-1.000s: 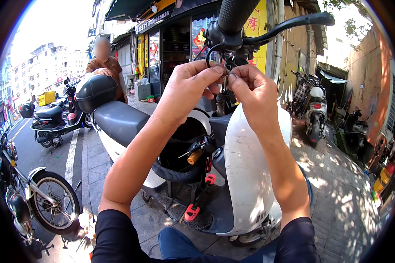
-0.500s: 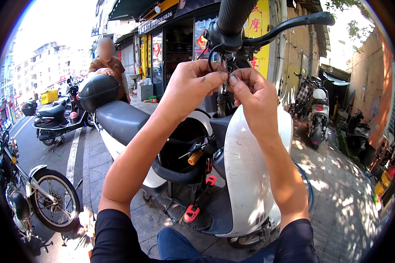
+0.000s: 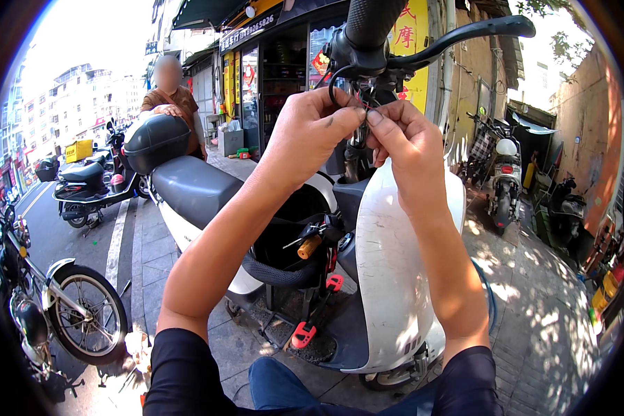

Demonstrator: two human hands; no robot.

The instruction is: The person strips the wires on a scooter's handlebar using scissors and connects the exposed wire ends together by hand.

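My left hand (image 3: 322, 132) and my right hand (image 3: 409, 142) are raised under the scooter's handlebar, both closed in a pinch, with their thumb tips almost meeting. A thin black wire (image 3: 333, 89) loops down from the brake lever mount into my left fingers. What my right fingertips pinch is too small and covered to make out. Just above are the black rubber grip (image 3: 373, 21) and the black brake lever (image 3: 471, 38). The white front panel (image 3: 402, 277) of the scooter is below my right hand, its dark seat (image 3: 197, 191) to the left.
A person (image 3: 170, 97) leans on the black top box (image 3: 156, 142) behind the seat. Red pedals (image 3: 303, 335) and an orange-brown grip (image 3: 310, 247) are by the scooter's middle. A motorcycle wheel (image 3: 89, 315) stands at left, a parked scooter (image 3: 505, 184) at right.
Both hands have shifted very slightly to the right, still pinched together at the same spot under the handlebar. The view has moved a little; the person behind stays in place.
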